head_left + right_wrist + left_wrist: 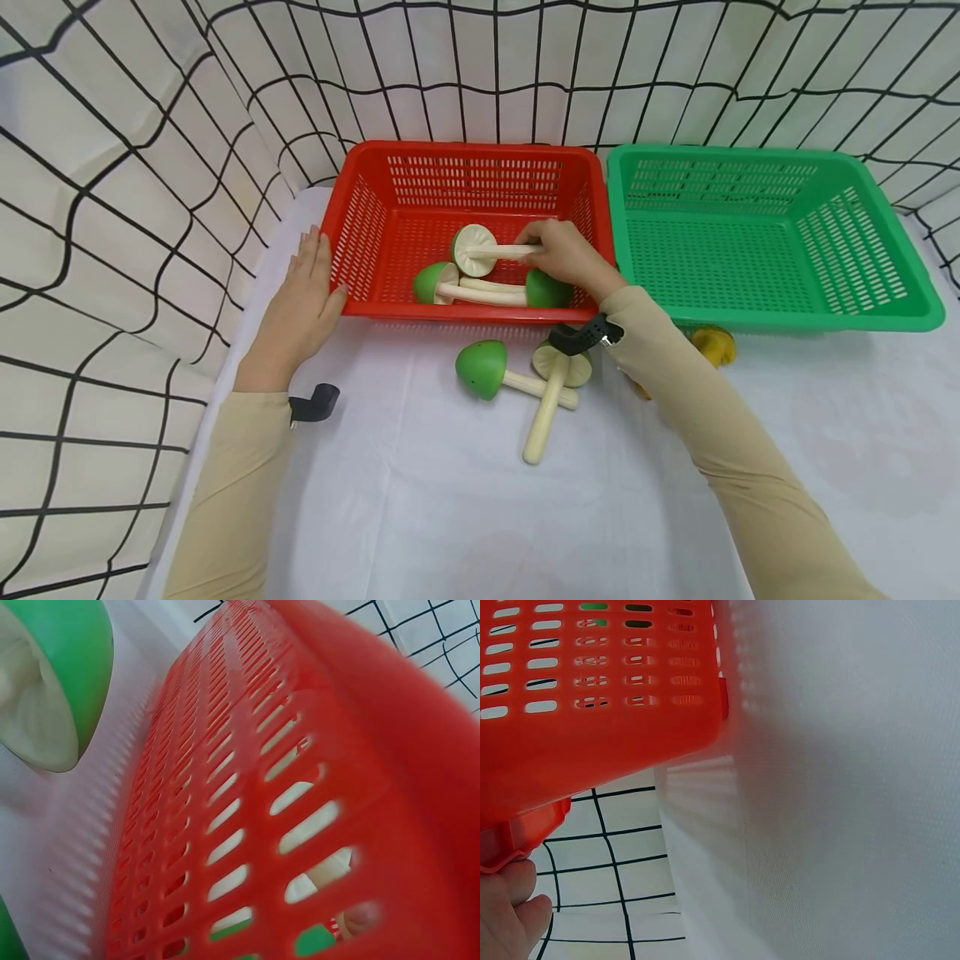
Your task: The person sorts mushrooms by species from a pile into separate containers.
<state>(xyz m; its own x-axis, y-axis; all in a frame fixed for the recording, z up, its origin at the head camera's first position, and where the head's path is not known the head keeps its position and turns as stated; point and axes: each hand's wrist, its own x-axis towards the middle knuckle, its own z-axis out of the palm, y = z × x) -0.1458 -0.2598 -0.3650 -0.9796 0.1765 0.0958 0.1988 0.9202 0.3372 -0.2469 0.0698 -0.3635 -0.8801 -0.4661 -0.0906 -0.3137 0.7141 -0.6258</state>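
My right hand (562, 252) reaches into the red basket (468, 313) and pinches the pale stem of a toy mushroom (476, 252), its gilled underside facing up. Below it in the basket lie a green-capped toy mushroom (432, 283) at the left and another (547, 289) at the right, stems side by side. My left hand (298, 312) touches the basket's left rim with straight fingers; in the left wrist view its fingertips (526, 889) are just under that rim. Through the slotted wall (225, 787) in the right wrist view, only bits of the contents show.
Two more toy mushrooms, one green-capped (482, 369) and one underside-up (546, 417), lie crossed before the red basket. A green basket (787, 322) stands at the right. A yellow-brown object (715, 345) is partly behind the right sleeve. Black netting (495, 87) borders the back and left.
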